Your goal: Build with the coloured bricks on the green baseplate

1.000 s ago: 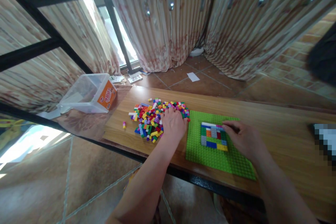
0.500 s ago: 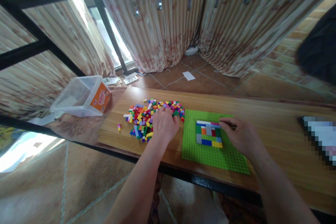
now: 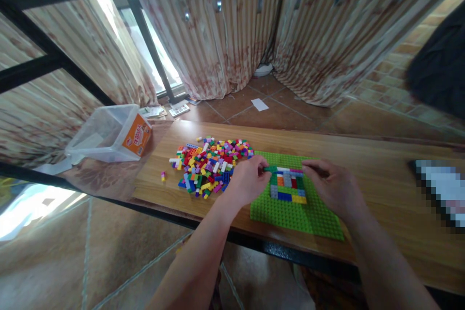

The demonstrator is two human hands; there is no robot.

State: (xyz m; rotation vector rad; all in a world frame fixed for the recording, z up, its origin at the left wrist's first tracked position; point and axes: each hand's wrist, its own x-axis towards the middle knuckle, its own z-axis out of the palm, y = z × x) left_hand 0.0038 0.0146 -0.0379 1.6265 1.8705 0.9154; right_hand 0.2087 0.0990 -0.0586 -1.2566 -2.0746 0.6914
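Between the thumb and fingers of my left hand (image 3: 250,179) is a green toy brick (image 3: 270,168), held at the upper left corner of a block of coloured bricks (image 3: 286,185). That block sits on a green studded baseplate (image 3: 298,215) and has white, blue, grey, orange, red and yellow pieces. My right hand (image 3: 332,184) is closed, with its fingertips at the block's upper right corner beside a purple piece; what it pinches, if anything, is hidden. Left of the baseplate lies a heap of loose bricks (image 3: 203,164), partly covered by my left hand.
A clear plastic tub (image 3: 105,133) with an orange label stands beyond the left end of the wooden table (image 3: 283,136). One small pink and yellow brick (image 3: 163,176) lies apart near that end. A blurred-out flat device (image 3: 443,193) rests at the right.
My left hand has moved right, from the brick heap to the block's upper left corner, and a green brick now shows in its fingers. My right hand has stayed at the upper right corner.
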